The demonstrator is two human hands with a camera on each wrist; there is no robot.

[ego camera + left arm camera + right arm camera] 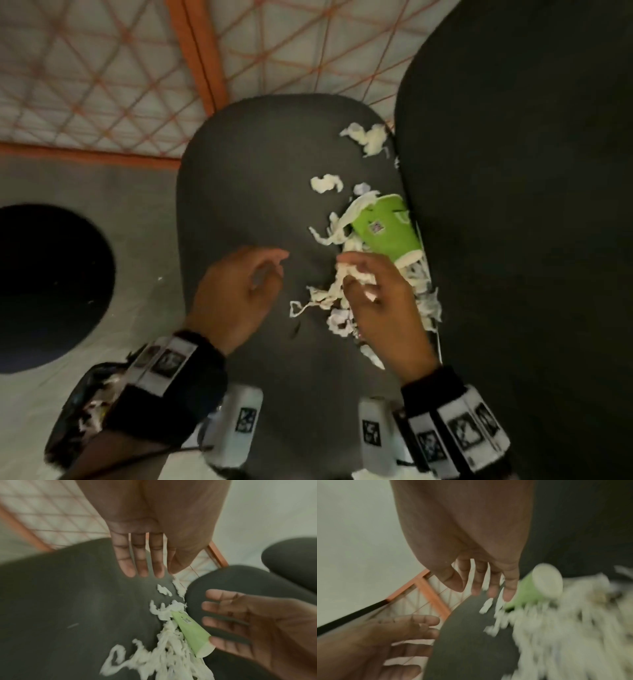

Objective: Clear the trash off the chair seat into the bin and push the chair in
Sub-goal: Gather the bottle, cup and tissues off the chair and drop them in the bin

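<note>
Hovering open, holding nothing: both hands (236,294) (380,308) over shreds (329,294), risking scattering scraps or rolling cup (383,229) off seat (246,192).

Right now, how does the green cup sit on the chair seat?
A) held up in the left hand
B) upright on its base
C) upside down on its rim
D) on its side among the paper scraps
D: the green cup lies on its side among white paper scraps near the backrest, and neither hand holds it.

Dim, soft indoor light; wrist views motion-blurred, edges bent by wide-angle lenses.
</note>
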